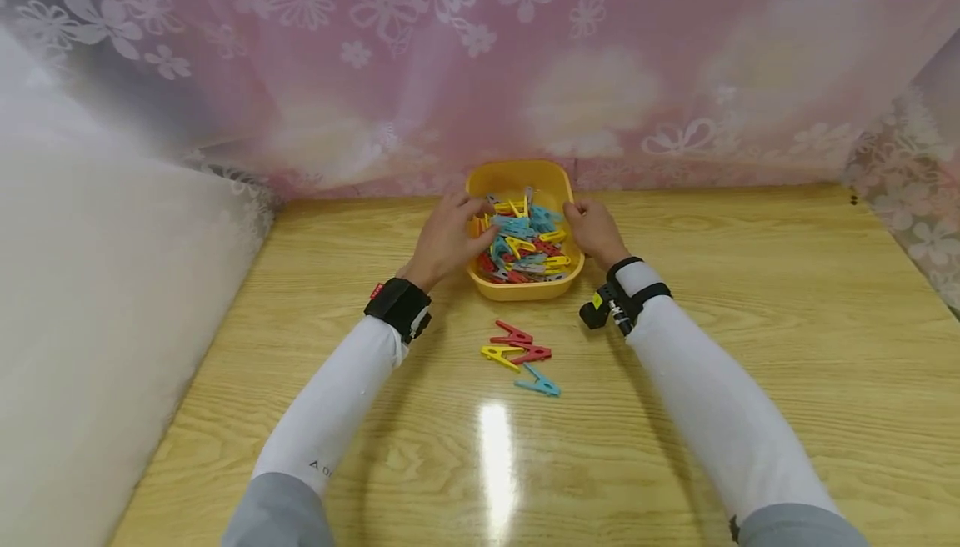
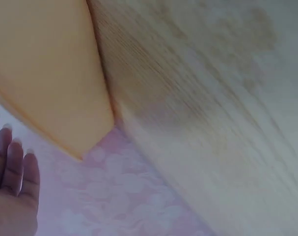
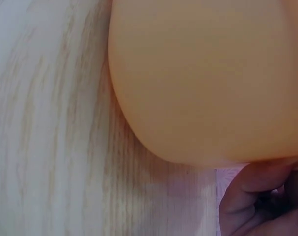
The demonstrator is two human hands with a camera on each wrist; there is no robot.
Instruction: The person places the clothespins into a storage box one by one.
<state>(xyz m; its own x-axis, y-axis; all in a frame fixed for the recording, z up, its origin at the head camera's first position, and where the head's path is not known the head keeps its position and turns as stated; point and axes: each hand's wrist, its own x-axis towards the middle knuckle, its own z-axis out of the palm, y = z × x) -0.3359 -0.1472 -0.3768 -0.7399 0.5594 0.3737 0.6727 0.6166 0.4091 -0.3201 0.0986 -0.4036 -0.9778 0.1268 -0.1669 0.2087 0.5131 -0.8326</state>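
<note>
A yellow plastic basin [image 1: 523,290] holds many clothespins [image 1: 517,230] in blue, yellow, red and grey. My right hand [image 1: 596,232] grips the basin's right rim, its curled fingers [image 3: 259,184] against the wall in the right wrist view. Over the left rim hovers my left hand [image 1: 446,240], thumb and fingers spread apart near the pile. In the left wrist view the left fingers [image 2: 13,162] are fairly straight beside the basin wall [image 2: 45,64], with nothing seen between them. On the table in front lie two red clothespins [image 1: 531,353], a yellow clothespin [image 1: 501,355] and a blue clothespin [image 1: 538,382].
The wood-grain table [image 1: 750,297] extends to both sides of the basin. Right behind the basin hangs a pink flowered cloth [image 1: 465,97]. A white surface [image 1: 97,280] borders the table on the left, and more flowered cloth [image 1: 922,205] hangs at the right.
</note>
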